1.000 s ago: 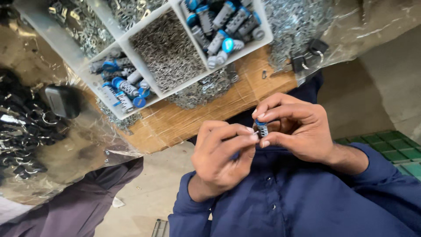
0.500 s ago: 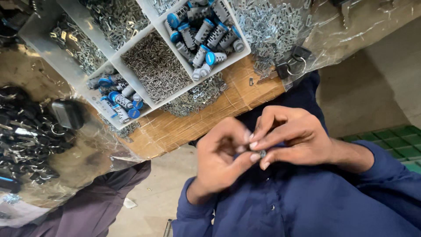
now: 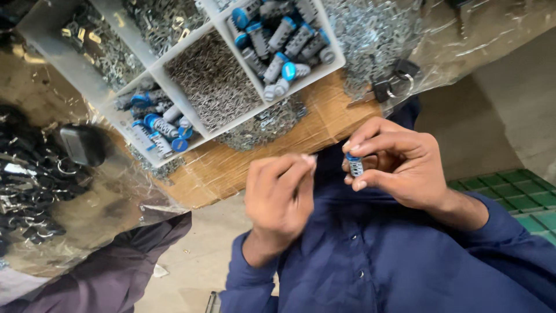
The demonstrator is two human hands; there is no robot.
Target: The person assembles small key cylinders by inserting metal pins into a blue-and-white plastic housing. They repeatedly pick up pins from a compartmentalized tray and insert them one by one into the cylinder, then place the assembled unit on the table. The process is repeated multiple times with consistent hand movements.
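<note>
My right hand (image 3: 399, 168) pinches a small grey cylinder with a blue cap (image 3: 354, 164) between thumb and fingers, in front of my blue shirt. My left hand (image 3: 278, 197) is a little to the left of it and apart from it, thumb and fingertips pressed together; nothing shows between them. Above both hands a white divided tray (image 3: 152, 71) rests on a wooden board (image 3: 324, 122). Two of its compartments hold more blue-capped cylinders (image 3: 284, 40), and one holds a heap of small metal pins (image 3: 211, 81).
Clear plastic bags of small metal parts (image 3: 376, 35) lie at the top right, with black keys on a ring (image 3: 394, 81) beside them. Dark metal rings in plastic (image 3: 29, 174) and a black fob (image 3: 84, 145) lie at the left. A green crate (image 3: 521, 197) stands at the right.
Both hands were joined on the cylinder. Now my left hand has drawn away to the left and down, and the right hand alone keeps the cylinder.
</note>
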